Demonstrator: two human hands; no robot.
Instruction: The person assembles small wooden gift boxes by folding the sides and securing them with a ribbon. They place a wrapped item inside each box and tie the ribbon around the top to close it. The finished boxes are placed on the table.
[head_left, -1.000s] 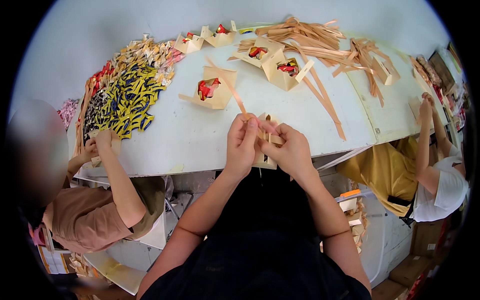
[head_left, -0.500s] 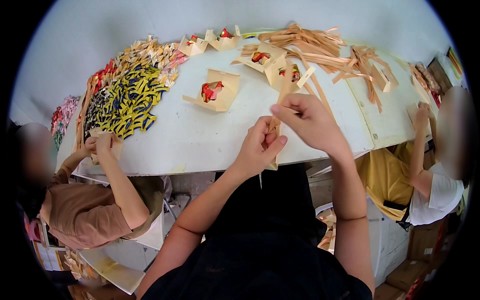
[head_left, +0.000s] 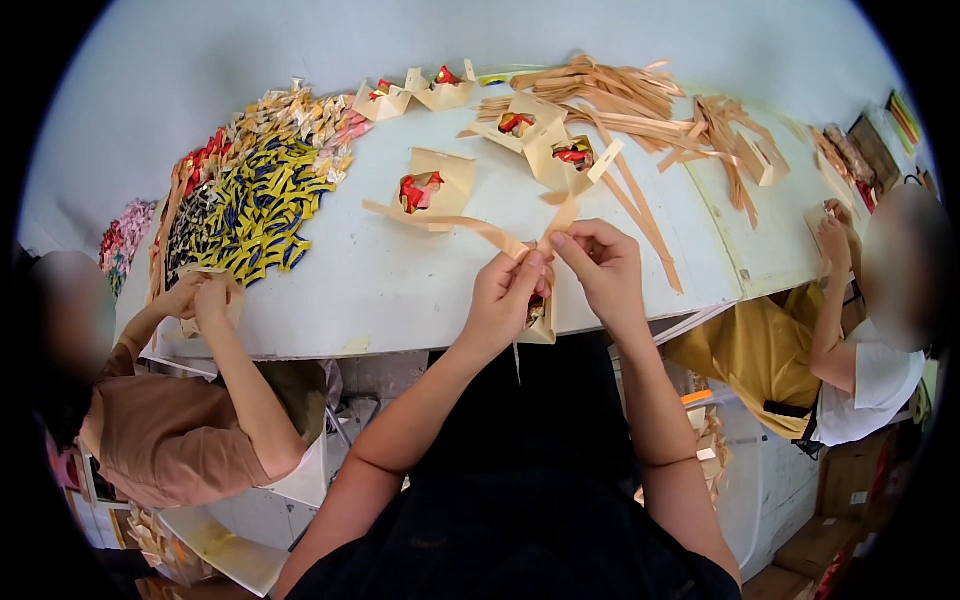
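A small cream card box (head_left: 545, 328) stands at the table's near edge between my hands, with wrapped sweets partly showing inside. A peach ribbon (head_left: 478, 227) crosses above it, one end reaching left and another (head_left: 563, 213) rising away from me. My left hand (head_left: 500, 305) is closed, thumb and forefinger pinching the ribbon at the top of the box. With thumb and fingertips, my right hand (head_left: 607, 270) grips the ribbon just to the right. Behind the left ribbon end sits an open box (head_left: 455, 172) holding red-wrapped sweets (head_left: 420, 191).
More open boxes (head_left: 545, 145) with sweets stand farther back. Loose ribbons (head_left: 600, 88) are heaped at the far right. A large pile of wrapped sweets (head_left: 265, 205) covers the left side. Two people work alongside, one in a brown shirt (head_left: 190, 435), one in white (head_left: 880, 390).
My right hand has lowered and turned, now pinching the ribbon beside my left hand. One ribbon end now stretches left across the table. The co-worker at right has shifted their hands.
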